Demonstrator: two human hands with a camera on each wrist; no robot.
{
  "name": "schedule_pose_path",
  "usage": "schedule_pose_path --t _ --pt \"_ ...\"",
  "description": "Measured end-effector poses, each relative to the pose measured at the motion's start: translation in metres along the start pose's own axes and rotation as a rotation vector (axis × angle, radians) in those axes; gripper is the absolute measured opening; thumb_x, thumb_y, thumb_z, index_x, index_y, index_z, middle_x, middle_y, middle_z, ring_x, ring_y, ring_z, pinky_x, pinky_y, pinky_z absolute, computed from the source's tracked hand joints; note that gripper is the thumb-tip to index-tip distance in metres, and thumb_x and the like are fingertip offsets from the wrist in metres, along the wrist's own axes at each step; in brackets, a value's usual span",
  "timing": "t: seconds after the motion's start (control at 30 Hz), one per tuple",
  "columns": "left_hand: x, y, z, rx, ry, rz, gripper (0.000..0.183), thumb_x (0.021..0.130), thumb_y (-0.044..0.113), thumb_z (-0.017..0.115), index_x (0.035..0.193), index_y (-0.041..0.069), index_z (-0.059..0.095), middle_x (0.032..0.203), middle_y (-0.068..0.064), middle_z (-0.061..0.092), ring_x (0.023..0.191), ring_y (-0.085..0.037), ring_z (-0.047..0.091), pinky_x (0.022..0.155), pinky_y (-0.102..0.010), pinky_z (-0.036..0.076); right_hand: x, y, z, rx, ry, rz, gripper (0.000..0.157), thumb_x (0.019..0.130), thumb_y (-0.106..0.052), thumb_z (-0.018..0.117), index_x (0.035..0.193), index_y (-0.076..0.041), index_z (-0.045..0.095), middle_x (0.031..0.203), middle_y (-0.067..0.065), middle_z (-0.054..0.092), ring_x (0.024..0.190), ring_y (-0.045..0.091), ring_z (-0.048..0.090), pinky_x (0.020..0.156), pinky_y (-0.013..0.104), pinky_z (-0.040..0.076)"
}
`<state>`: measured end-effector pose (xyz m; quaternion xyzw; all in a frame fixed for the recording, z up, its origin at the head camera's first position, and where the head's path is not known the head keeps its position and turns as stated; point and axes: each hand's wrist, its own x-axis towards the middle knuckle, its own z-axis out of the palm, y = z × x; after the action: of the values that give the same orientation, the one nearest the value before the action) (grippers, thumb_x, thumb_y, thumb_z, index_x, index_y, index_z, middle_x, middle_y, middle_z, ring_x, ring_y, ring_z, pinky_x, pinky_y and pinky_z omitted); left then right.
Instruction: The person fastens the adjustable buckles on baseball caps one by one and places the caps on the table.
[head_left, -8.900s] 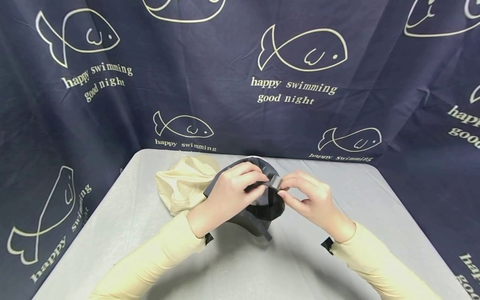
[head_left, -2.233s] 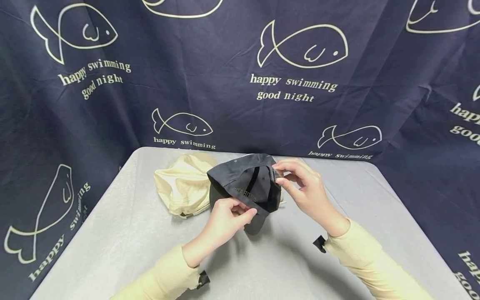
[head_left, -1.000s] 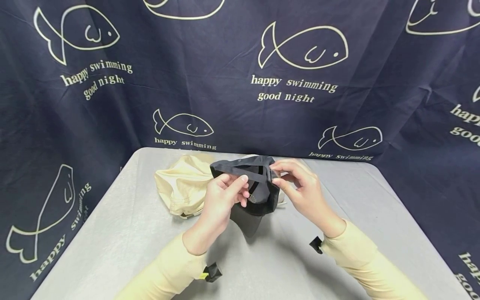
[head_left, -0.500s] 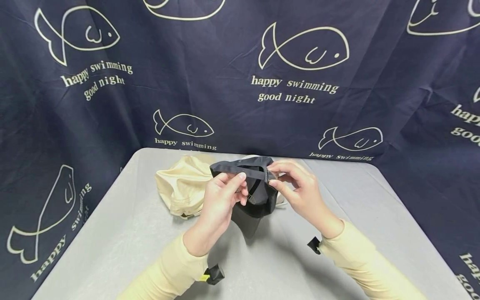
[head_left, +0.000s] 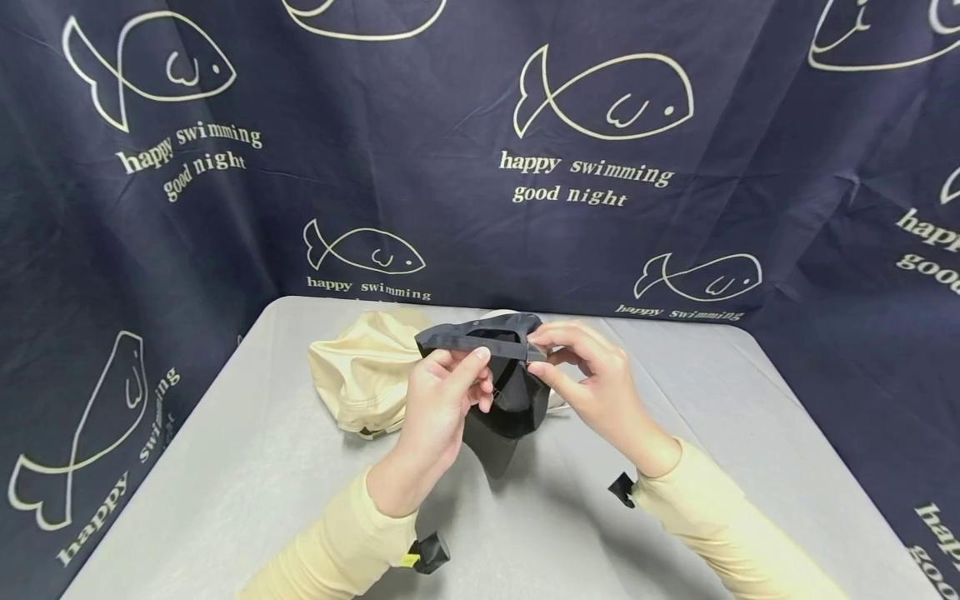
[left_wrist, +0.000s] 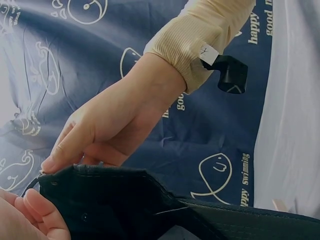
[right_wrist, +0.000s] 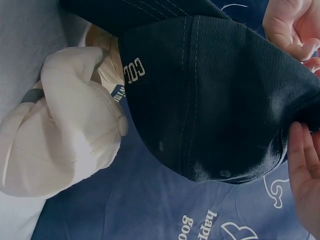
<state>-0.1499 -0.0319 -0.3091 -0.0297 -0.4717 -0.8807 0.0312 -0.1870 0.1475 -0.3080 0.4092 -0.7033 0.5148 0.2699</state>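
A dark baseball cap (head_left: 517,408) hangs between both hands, its hollow facing the head view and its brim low. My left hand (head_left: 442,396) pinches the strap (head_left: 502,346) at the cap's back opening between thumb and fingers. At the strap's right end, my right hand (head_left: 596,379) pinches the band; its fingertips hide much of the fastening. In the right wrist view, pale letters mark the front of the dark cap (left_wrist: 110,200) (right_wrist: 220,100). The left wrist view shows the right hand (left_wrist: 105,125) at the cap's edge.
A cream cap (head_left: 367,367) lies on the grey table (head_left: 262,467) to the left. A whitish cap (right_wrist: 75,130) with a grey strap shows in the right wrist view; the dark cap mostly covers it from the head. A dark blue fish-print curtain (head_left: 465,125) surrounds the table.
My left hand has shifted from the cap's lower edge up to the strap, which now lies nearly level. My right hand has edged left; the dark cap has tilted. The cream cap stays put.
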Motion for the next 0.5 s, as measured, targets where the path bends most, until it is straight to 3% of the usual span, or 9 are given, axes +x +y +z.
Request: schedule_pose_path --t 0.5 --pt "-0.0034 -0.0011 0.0017 -0.026 -0.018 0.020 0.017 0.088 -0.001 0.058 0.074 0.010 0.059 0.059 0.002 0.054 0.052 -0.010 0.050 0.045 -0.020 0.041 0.0034 -0.0025 0.0010 -0.009 -0.003 -0.044 0.023 0.079 -0.008 0.075 0.099 0.001 0.067 0.096 0.013 0.065 0.085 0.012 0.060 0.067 0.021 0.054"
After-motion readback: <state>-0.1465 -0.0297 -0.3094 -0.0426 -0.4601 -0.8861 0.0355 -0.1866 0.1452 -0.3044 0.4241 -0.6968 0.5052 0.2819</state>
